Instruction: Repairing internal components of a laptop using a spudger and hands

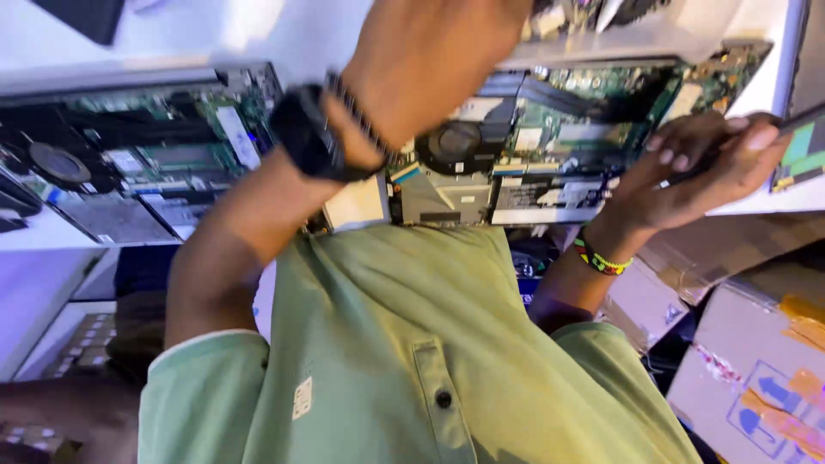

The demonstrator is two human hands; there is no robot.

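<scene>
**Two opened laptops on bench, right hand holding slim tool**

- Open laptop lies bottom cover off on the white table, right in front of the person, between both hands. Round black fan near its middle, green circuit board to the right of the fan, silver-grey panels along the near edge.
- Right hand: at the laptop's right end, over the table edge. Fingers curled around a slim dark tool that sticks out to the right. Looks like a closed grasp; the tool tip is blurred, so its type is unclear. Beaded bracelet on that wrist.
- Left hand: raised over the laptop's left half, back of the hand toward the camera, fingers cut off by the top of the frame. Cannot tell if it is clenched, loose or holding anything. Black watch on the wrist.
- Second laptop, also opened, sits to the left on the same table, apart from both hands. Its own fan is at the far left.
- Green shirt fills the lower middle of the view.
- Cardboard boxes are stacked lower right, below table level, some with tape and printed arrows.
</scene>
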